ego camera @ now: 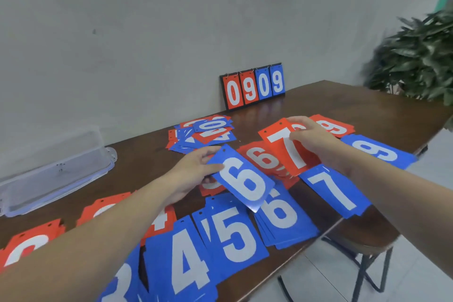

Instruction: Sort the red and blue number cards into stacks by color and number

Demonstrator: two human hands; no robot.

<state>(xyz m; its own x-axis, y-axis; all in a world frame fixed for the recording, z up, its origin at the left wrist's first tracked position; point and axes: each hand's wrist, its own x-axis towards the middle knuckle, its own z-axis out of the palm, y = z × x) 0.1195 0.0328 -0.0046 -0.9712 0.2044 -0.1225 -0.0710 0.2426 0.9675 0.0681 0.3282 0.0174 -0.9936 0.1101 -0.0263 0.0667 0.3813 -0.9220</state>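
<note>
Left hand (pixel 193 169) pinches the blue plastic 6 card (pixel 241 179), right hand (pixel 311 140) grips the red 7 card (pixel 288 149); I fear swapped stacks

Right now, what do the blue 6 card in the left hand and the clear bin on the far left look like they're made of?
Blue 6 card: looks like thin, stiff plastic sheet with a slight sheen; its near corner catches a glare, and a punched hole shows near the top. Laminated card is possible.
Clear bin: looks like translucent, frosted plastic; the wall and table show through it hazily.
</note>
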